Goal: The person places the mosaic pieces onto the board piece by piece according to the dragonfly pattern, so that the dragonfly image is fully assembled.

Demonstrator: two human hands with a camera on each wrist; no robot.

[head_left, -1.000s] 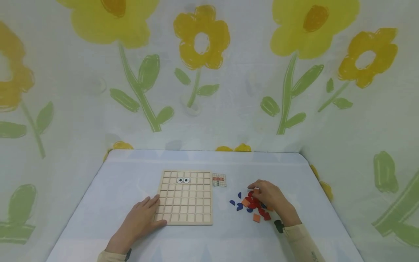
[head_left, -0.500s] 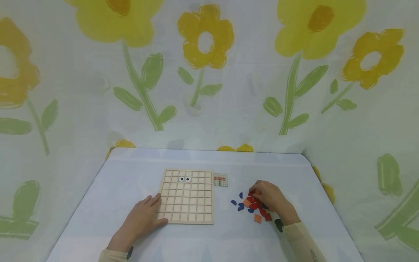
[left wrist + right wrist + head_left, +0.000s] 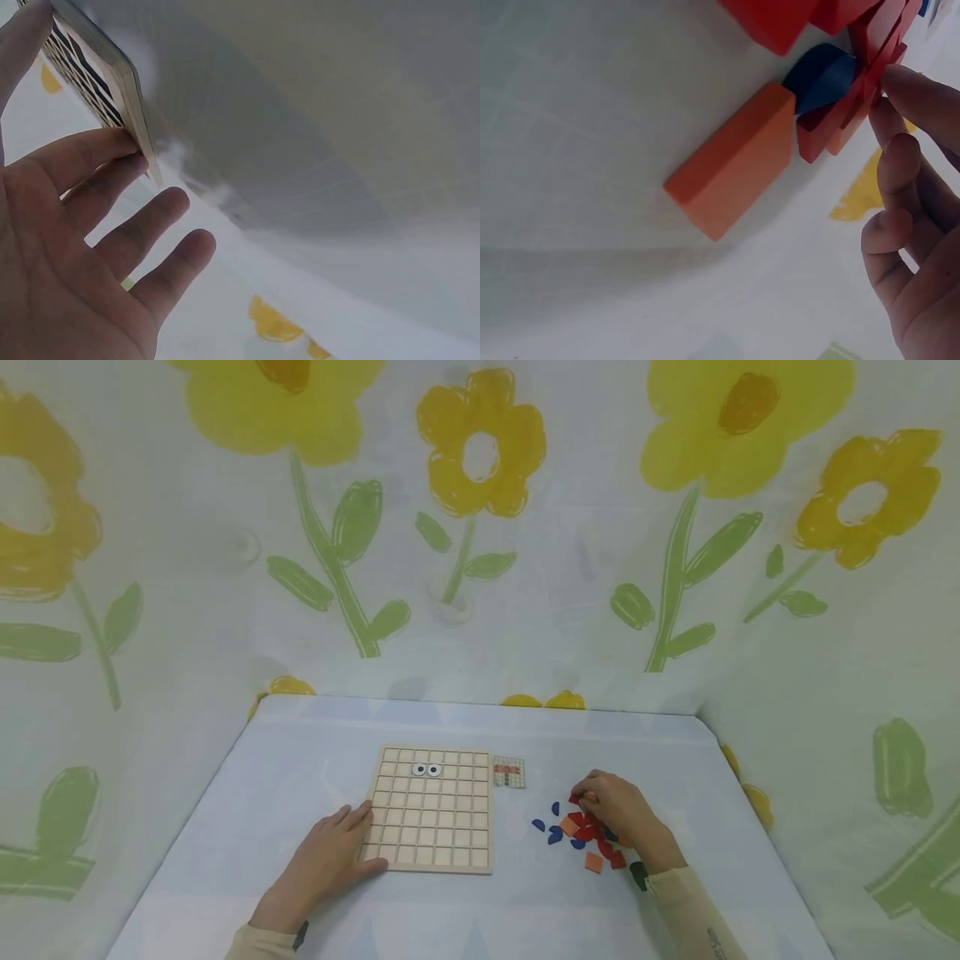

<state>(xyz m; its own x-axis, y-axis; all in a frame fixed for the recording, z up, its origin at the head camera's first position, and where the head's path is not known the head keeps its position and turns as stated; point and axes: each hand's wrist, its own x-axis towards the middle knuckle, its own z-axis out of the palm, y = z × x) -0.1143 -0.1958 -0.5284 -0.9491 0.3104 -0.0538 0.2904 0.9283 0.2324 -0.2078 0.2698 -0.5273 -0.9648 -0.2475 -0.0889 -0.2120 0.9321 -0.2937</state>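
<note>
A wooden grid board (image 3: 430, 818) lies left of centre on the table, with two eye tiles (image 3: 427, 770) in its upper cells. My left hand (image 3: 326, 852) rests at its lower left corner, fingers extended. In the left wrist view, fingertips touch the edge of the board (image 3: 124, 79); the two outer fingers stand apart from it. My right hand (image 3: 618, 806) is over a pile of coloured pieces, pinching a red piece (image 3: 575, 798) between thumb and forefinger. The right wrist view shows the thumb on red pieces (image 3: 870, 56), with the other fingers bent below.
Right beside the board lies a small pattern card (image 3: 509, 772). Blue half-round pieces (image 3: 538, 825), red pieces (image 3: 617, 859) and orange squares (image 3: 593, 862) are scattered around the right hand. A dark green piece (image 3: 639, 875) is near the right sleeve.
The head view has shifted slightly. My right fingertips have drawn together around a red piece at the far side of the pile. My left hand stays on the board.
</note>
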